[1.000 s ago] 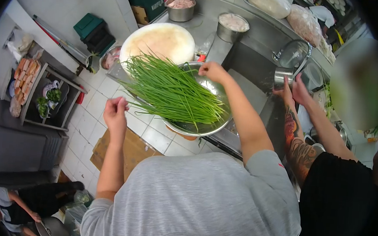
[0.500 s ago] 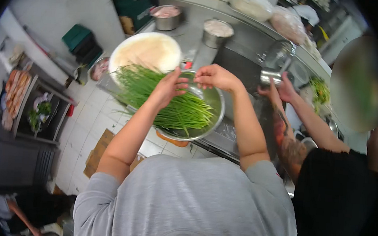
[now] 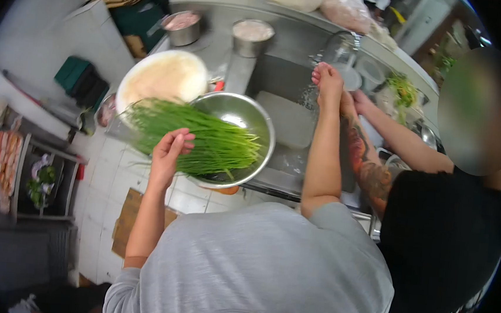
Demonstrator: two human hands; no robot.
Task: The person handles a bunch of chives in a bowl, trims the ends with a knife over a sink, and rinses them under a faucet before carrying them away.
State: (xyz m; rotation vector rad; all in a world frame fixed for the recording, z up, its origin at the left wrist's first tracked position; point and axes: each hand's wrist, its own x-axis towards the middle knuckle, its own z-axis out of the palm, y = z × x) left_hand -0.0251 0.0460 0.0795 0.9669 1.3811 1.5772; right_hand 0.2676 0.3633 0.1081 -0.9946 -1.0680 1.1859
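Long green stalks (image 3: 205, 138) lie across a steel bowl (image 3: 269, 131), their leafy ends hanging over its left side. My left hand (image 3: 172, 149) is over the stalks with its fingers loosely curled; whether it touches them I cannot tell. Away to the right, my right hand (image 3: 328, 80) is above the sink (image 3: 274, 73), beside splashing water, with its fingers drawn together. Anything inside those fingers is too small to make out. A white round tub (image 3: 195, 75) with pale contents stands behind the bowl.
A co-worker's tattooed forearm (image 3: 365, 159) reaches in close beside my right arm. Two steel pots (image 3: 183, 35) with pale pink contents stand on the counter at the back. Yellow-green vegetable pieces (image 3: 403, 91) lie right of the sink. At the left is a shelf (image 3: 20, 179).
My right hand has moved from above the bowl to the right, over the sink. My left hand has shifted left and down. The co-worker's hands are lower, and the metal cup is out of sight.
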